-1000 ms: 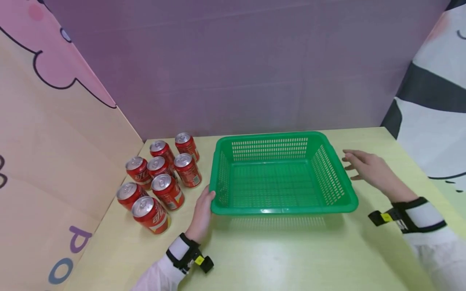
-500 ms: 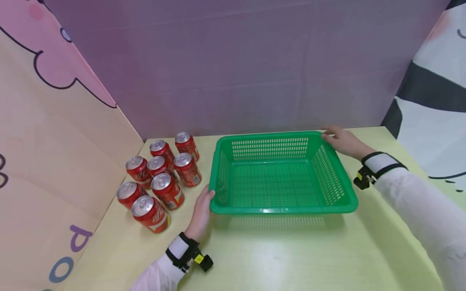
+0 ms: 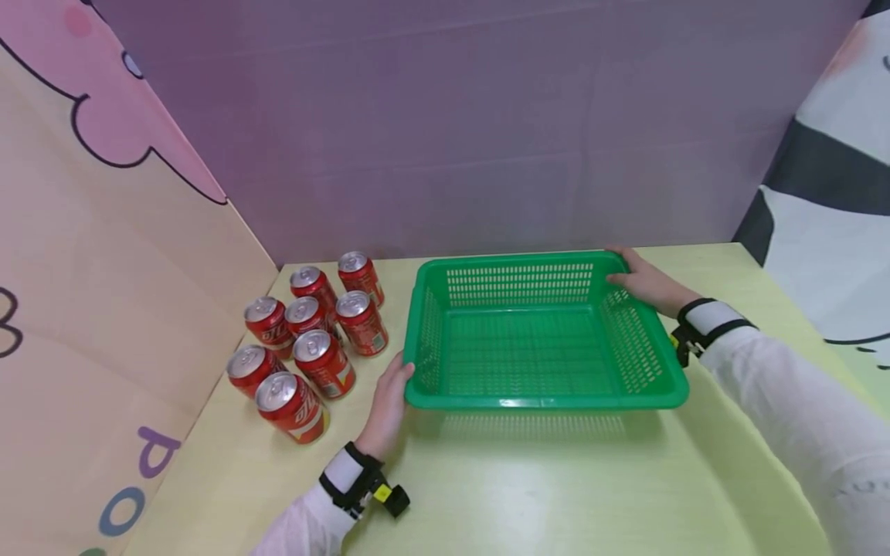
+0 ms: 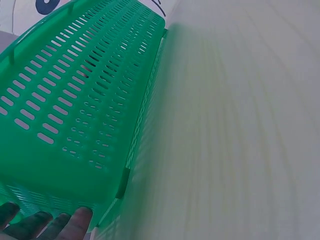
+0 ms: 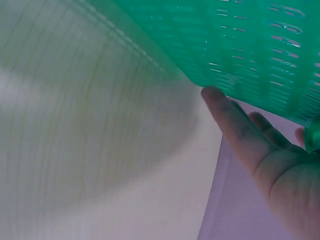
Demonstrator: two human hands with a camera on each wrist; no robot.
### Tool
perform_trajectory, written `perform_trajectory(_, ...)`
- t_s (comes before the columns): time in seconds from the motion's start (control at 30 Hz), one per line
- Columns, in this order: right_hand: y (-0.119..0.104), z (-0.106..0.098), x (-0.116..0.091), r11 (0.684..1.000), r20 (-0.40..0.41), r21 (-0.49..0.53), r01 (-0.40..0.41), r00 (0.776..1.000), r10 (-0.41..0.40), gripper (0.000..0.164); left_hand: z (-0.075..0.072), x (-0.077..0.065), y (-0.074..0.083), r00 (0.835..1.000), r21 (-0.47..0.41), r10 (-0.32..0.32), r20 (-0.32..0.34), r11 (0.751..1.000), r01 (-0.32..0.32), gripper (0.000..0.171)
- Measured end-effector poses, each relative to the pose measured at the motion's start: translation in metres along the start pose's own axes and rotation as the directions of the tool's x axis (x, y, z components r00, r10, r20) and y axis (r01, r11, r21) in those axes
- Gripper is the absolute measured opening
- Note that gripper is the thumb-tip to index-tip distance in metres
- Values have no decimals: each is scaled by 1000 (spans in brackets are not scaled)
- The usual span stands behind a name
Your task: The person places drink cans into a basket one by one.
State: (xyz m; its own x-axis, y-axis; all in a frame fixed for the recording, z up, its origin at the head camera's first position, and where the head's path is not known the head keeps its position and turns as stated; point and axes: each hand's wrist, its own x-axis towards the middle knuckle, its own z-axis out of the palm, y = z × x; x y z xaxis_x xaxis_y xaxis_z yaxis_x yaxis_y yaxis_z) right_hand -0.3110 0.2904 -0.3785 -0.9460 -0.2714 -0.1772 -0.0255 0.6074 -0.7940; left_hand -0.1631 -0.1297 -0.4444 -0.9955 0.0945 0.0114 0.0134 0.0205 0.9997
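A green plastic basket (image 3: 542, 402) with slotted walls stands on the table, nothing inside it. My left hand (image 3: 384, 409) holds its near left corner, thumb at the rim; in the left wrist view the fingertips (image 4: 75, 222) lie against the outer wall. At the far right corner my right hand (image 3: 650, 284) grips the rim, thumb on the inner side. The right wrist view has those fingers (image 5: 232, 122) stretched along the outside of the basket (image 5: 240, 55). Left of the basket, several red soda cans (image 3: 325, 365) stand upright in a cluster.
The pale wooden table (image 3: 528, 486) meets a purple wall covering (image 3: 431, 139) at the back. A cream panel (image 3: 132, 293) with printed letters and a pink figure rises along the left, close to the cans. A black-and-white printed panel (image 3: 834, 162) borders the right.
My right hand has moved from beside the basket's right side to its far right corner and taken hold of the rim. Left hand, basket and cans stay where they were.
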Motion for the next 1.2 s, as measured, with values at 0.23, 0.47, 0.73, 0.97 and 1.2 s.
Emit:
perform_trajectory(0.23, -1, 2, 0, 999, -24, -23, 26, 999, -27, 62, -2, -1, 4, 1000, 41, -15, -20, 999, 16, 47)
perform_trajectory(0.47, -2, 2, 2, 999, -37, -34, 23, 999, -24, 62, -11, -14, 30, 943, 356, 295, -152, 907, -226, 63)
perform_trajectory(0.73, -3, 3, -1, 999, -28, -51, 13, 1000, -14, 62, -57, -31, 68, 850, 873, 511, -128, 464, -147, 51)
perform_trajectory(0.97, -3, 5, -1, 998, -37, -56, 12, 999, -14, 61, -86, -40, 62, 875, 948, 420, -239, 294, 118, 67)
perform_trajectory(1.2, -3, 3, -4, 998, -42, -59, 7, 999, -9, 61, -89, -36, 56, 870, 954, 412, -272, 233, 188, 70)
